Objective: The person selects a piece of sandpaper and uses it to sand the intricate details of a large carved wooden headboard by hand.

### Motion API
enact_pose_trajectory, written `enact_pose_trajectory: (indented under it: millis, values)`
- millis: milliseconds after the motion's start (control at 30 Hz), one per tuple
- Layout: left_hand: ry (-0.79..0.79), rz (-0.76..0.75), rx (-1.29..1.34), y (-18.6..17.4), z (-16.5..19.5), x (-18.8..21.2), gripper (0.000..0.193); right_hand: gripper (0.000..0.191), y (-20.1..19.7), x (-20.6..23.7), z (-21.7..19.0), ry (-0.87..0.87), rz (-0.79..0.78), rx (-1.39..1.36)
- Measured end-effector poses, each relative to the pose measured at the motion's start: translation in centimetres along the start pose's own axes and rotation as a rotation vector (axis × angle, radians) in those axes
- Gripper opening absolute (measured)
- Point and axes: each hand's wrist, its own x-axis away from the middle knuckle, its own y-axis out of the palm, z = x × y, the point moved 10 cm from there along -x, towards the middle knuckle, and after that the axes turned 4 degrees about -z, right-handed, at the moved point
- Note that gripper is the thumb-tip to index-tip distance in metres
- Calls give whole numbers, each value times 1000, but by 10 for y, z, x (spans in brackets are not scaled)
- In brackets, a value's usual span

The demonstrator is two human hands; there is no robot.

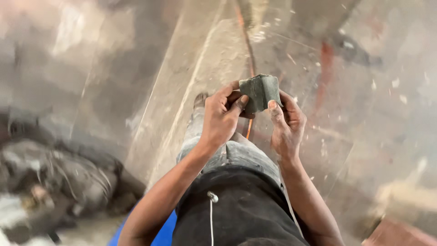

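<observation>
A folded piece of dark grey-green abrasive sheet is held up in front of me by both hands. My left hand pinches its left edge with thumb and fingers. My right hand grips its right edge, thumb pressed on the front face. Below the hands I see my dusty grey trousers and a black shirt, with one foot on the concrete floor.
A heap of grey, dusty rubble or metal parts lies at the left. An orange line runs along the floor ahead. Something blue shows beside my hip. A reddish block sits at the lower right.
</observation>
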Motion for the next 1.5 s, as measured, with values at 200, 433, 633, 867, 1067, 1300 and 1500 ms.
enact_pose_trajectory:
  millis: [200, 433, 633, 867, 1067, 1300, 1500]
  values:
    - [128, -237, -390, 79, -5, -125, 25, 31, -42, -72, -51, -362, 150, 673]
    - [46, -667, -323, 200, 13, -235, 20, 27, -120, -157, -81, -278, 437, 546]
    - [21, -1083, -659, 316, -5, -270, 33, 34, -233, -181, -67, -40, 544, 619]
    - [268, -1339, -721, 467, -52, -291, 52, 15, -384, -183, 36, 131, 723, -22]
    - [-154, -1523, -970, 564, -153, -288, 36, 16, -488, -164, 44, 215, 807, 341]
    - [355, -1957, -1167, 644, -233, -257, 20, 13, -573, -153, 26, 305, 582, 552]
    - [263, -2120, -1199, 700, -274, -257, 13, 17, -624, -163, 28, 362, 437, 599]
